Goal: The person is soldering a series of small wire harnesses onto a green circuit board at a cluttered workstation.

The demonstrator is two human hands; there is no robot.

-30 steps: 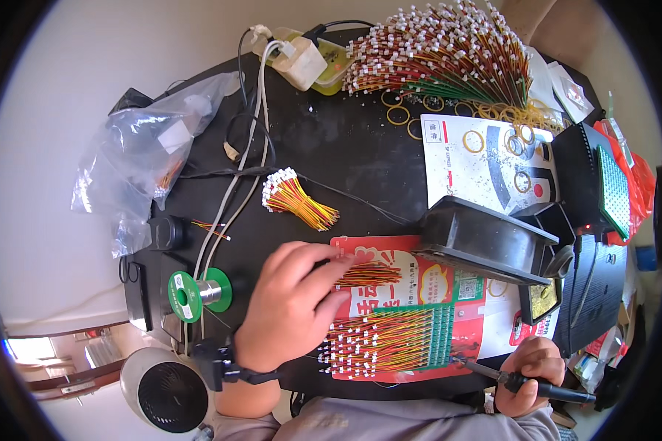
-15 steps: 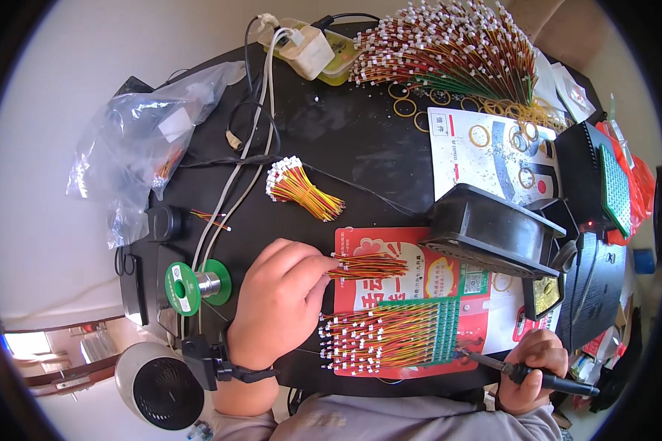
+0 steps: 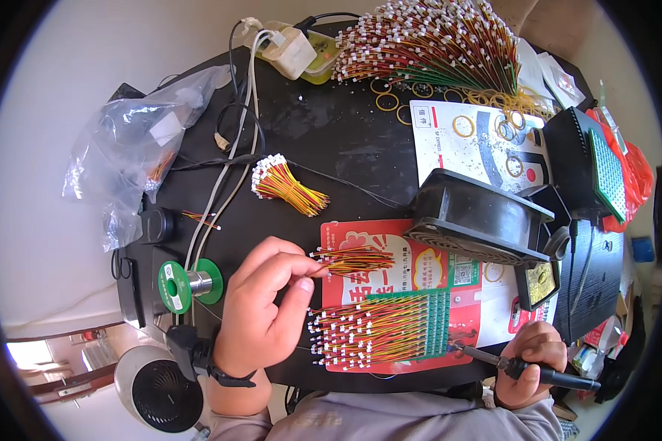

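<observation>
From the lower edge, left of centre, the bare left forearm (image 3: 239, 397) is slanting up to the left hand (image 3: 261, 312), whose bent fingers are pointing toward mid-frame; whether the fingertips are pinching is hard to tell. At lower right, the right hand (image 3: 526, 360) is gripping with curled fingers.

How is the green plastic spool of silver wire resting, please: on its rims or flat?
The green spool rests on its rims: both round ends face sideways, with silver wire between them.
</observation>
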